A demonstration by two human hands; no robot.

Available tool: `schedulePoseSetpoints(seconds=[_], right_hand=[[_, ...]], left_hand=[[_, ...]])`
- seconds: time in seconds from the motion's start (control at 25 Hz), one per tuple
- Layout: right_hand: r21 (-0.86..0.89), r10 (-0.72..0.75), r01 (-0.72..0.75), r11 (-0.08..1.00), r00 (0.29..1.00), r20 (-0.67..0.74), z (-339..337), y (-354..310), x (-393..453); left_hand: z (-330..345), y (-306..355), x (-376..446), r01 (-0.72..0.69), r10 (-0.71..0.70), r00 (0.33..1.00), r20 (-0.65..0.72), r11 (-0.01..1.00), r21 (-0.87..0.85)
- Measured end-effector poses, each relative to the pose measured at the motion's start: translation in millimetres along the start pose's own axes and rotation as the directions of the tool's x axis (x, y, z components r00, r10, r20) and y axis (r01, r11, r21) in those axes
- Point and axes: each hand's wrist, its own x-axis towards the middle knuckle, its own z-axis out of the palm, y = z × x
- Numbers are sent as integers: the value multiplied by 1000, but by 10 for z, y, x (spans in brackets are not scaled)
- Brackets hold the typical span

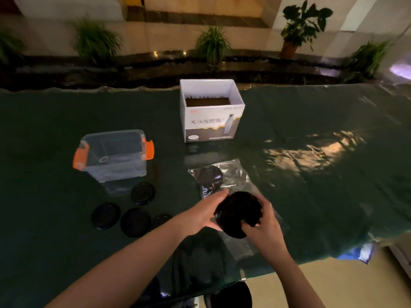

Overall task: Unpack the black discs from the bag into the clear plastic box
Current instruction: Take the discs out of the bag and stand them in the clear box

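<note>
Both hands hold a stack of black discs [236, 213] above the table's near middle. My left hand [203, 213] cups its left side and my right hand [264, 225] grips its lower right edge. Beneath and beyond them lies a clear plastic bag [235, 174] with more black discs [210, 177] inside. Several loose black discs [135, 221] lie on the dark green cloth to the left, one [142, 192] close to the clear plastic box [115, 161]. That box stands open, with orange latches, and I see no discs in it.
A white cardboard box [211, 124] stands open behind the bag. The table's near edge [311, 262] runs below my right wrist, with a blue and white scrap [360, 252] at it. Potted plants [298, 27] line the far ledge.
</note>
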Motion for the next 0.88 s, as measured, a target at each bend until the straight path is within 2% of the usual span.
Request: schedulePoseSetpoints(seconds=[0.08,0.24,0.32,0.4,0.52,0.6,0.68,0.8,0.88], right_hand=[[12,-114,114,993,984,139,120,-201,71],[51,-241,239,970,898,368,421,-520,245],[49,-301,306,951,873,384,676,-682,353],[18,-315,322,946,908,277,963,-849,465],[-26,-280,282,959,958,54,1455,-1238,557],[32,-250,250,968,968,2,1750,-1518,593],[210,-163,137,968,980,111,2022,-1789,638],[526,-57,-125,842,947,316,2304,-2034,739],[586,-63,-172,792,931,359,2471,-2150,834]], left_hand=[[-237,33,-203,43,-39,999,35,989,-144],[-723,-60,-503,-2,11,1000,28,949,-316],[-923,-77,-606,-66,46,997,-58,909,-411],[-1097,-45,-679,-167,75,976,-204,861,-481],[-1480,24,-792,-328,129,911,-392,802,-499],[-1741,55,-851,-386,158,884,-440,778,-496],[-2029,70,-907,-430,177,844,-506,787,-442],[-2470,70,-949,-464,240,805,-543,825,-322],[-2796,83,-938,-445,316,808,-497,881,-163]])
